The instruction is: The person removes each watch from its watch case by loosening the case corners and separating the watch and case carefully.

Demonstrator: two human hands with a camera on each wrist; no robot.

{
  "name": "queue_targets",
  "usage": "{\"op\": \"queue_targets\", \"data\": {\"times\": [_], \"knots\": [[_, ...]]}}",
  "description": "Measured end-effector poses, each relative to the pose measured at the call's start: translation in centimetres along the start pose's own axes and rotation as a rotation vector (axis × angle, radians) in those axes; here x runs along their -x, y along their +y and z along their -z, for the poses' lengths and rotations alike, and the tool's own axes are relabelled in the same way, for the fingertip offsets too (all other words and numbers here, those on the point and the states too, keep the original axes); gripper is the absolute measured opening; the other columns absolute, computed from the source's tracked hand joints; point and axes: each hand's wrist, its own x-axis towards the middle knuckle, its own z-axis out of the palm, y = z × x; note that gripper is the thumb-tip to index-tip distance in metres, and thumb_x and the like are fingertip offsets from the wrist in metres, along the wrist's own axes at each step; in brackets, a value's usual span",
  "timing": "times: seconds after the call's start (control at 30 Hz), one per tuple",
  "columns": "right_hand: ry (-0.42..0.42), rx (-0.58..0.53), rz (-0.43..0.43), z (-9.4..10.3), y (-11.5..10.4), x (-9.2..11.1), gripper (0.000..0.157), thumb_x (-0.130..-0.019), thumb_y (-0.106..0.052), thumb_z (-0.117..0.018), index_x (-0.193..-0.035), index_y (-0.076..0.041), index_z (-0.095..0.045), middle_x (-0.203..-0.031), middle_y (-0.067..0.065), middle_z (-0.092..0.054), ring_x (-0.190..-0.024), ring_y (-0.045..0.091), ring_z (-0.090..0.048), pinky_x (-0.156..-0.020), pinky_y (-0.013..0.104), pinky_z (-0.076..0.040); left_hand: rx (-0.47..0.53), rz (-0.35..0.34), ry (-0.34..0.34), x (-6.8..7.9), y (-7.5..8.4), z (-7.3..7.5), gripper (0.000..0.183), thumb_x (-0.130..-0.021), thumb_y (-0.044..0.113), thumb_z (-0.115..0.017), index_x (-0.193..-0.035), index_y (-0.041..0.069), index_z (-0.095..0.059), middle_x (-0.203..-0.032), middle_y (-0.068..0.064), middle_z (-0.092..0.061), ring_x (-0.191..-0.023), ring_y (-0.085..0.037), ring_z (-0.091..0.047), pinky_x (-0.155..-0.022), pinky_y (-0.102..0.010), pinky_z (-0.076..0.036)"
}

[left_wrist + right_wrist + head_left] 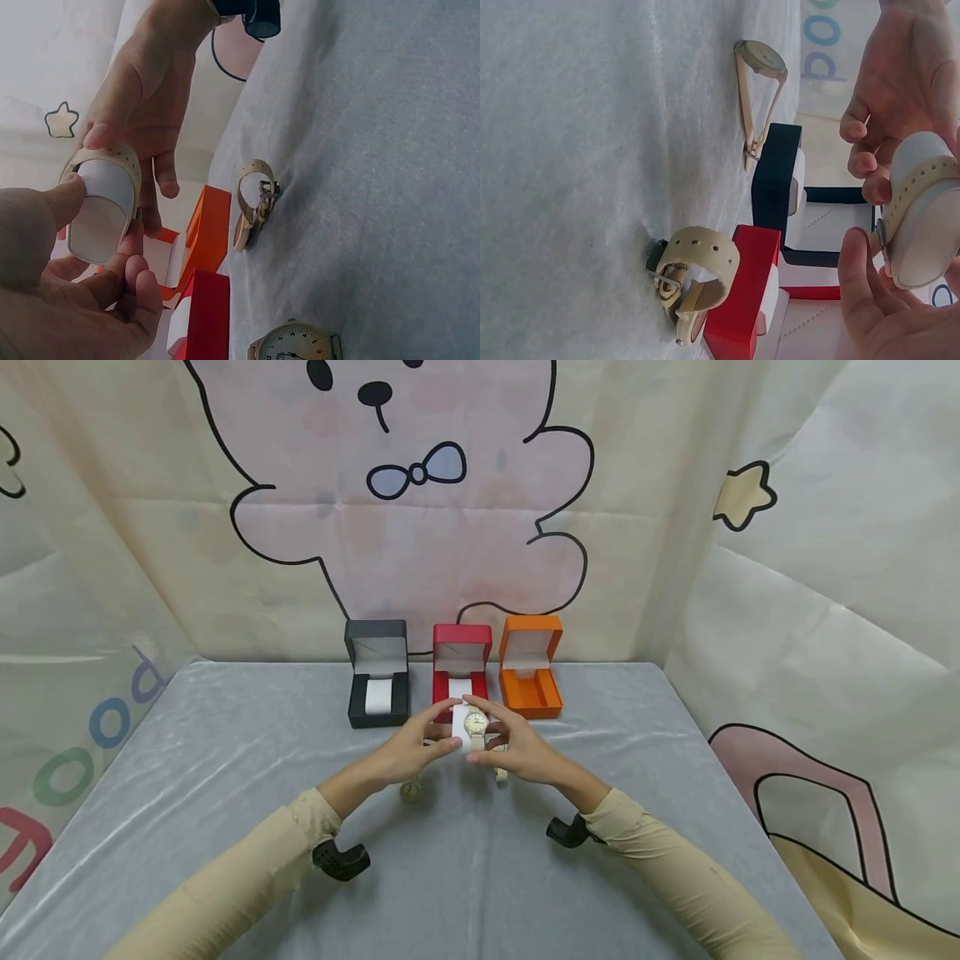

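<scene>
A cream-strapped wristwatch is wrapped around a white watch cushion, held up between both hands over the table. My left hand grips the cushion from its left side, thumb on its end. From the other side, my right hand pinches the watch and its strap against the cushion. Below lie two more watches: a round-dialled one under the left hand, and another with a cream strap buckled in a loop, partly hidden under the right hand in the head view.
Three lidded watch boxes stand open along the back: black, red and orange. White cushions sit in the black and red ones. A grey cloth covers the table, with printed curtains behind and at the sides.
</scene>
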Motion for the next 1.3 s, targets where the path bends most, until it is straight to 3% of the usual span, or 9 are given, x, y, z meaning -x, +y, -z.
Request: {"op": "queue_targets", "data": {"times": [0.2,0.47,0.73,0.97,1.17,1.3], "knots": [[0.006,-0.031,0.004,-0.2,-0.1,-0.2,0.082,-0.087,-0.014,-0.080,-0.157,-0.011,-0.037,-0.148,0.014,-0.049,-0.092,0.023,-0.066,-0.084,0.033,-0.059,0.009,-0.015,0.002,0.1,0.1,-0.1,0.069,-0.100,0.025,-0.064,-0.160,0.021,-0.028,-0.145,-0.018,-0.053,-0.126,-0.032,-0.058,-0.107,-0.053,-0.048],[0.031,-0.098,-0.041,-0.7,-0.4,-0.2,0.078,-0.087,-0.006,-0.079,-0.154,-0.015,-0.040,-0.138,0.015,-0.053,-0.087,0.022,-0.068,-0.076,0.026,-0.059,0.007,0.012,0.034,0.3,0.2,-0.4,0.070,-0.100,0.025,-0.065,-0.159,0.023,-0.028,-0.146,-0.015,-0.051,-0.126,-0.031,-0.057,-0.107,-0.052,-0.048],[0.065,-0.149,-0.021,-1.0,-0.4,-0.1,0.079,-0.087,0.001,-0.076,-0.155,-0.008,-0.037,-0.133,0.018,-0.051,-0.082,0.019,-0.067,-0.073,0.024,-0.059,0.035,0.010,0.051,0.1,0.1,-0.5,0.068,-0.100,0.022,-0.065,-0.158,0.022,-0.030,-0.136,-0.016,-0.060,-0.119,-0.027,-0.062,-0.105,-0.049,-0.049],[0.057,-0.215,-0.040,-1.1,-0.3,-0.2,0.075,-0.086,0.004,-0.076,-0.152,-0.011,-0.042,-0.124,0.017,-0.051,-0.089,0.020,-0.072,-0.077,0.027,-0.061,0.024,0.004,0.054,0.3,0.1,-0.6,0.063,-0.100,0.019,-0.065,-0.155,0.021,-0.033,-0.123,-0.015,-0.067,-0.108,-0.022,-0.065,-0.098,-0.042,-0.051],[0.043,-0.218,-0.032,-1.0,0.1,-0.2,0.072,-0.085,0.005,-0.076,-0.149,-0.010,-0.045,-0.119,0.014,-0.050,-0.085,0.018,-0.071,-0.075,0.024,-0.060,-0.002,0.001,0.032,0.4,0.1,-0.5,0.067,-0.101,0.021,-0.063,-0.158,0.017,-0.029,-0.128,-0.017,-0.063,-0.113,-0.024,-0.063,-0.098,-0.043,-0.051],[0.035,-0.205,-0.024,-1.0,0.0,-0.2,0.070,-0.086,0.004,-0.074,-0.148,-0.010,-0.045,-0.122,0.017,-0.050,-0.082,0.018,-0.070,-0.075,0.023,-0.059,-0.017,-0.038,0.001,0.4,0.0,-0.4,0.072,-0.102,0.020,-0.062,-0.161,0.012,-0.022,-0.139,-0.018,-0.055,-0.117,-0.028,-0.061,-0.100,-0.043,-0.052]]}}
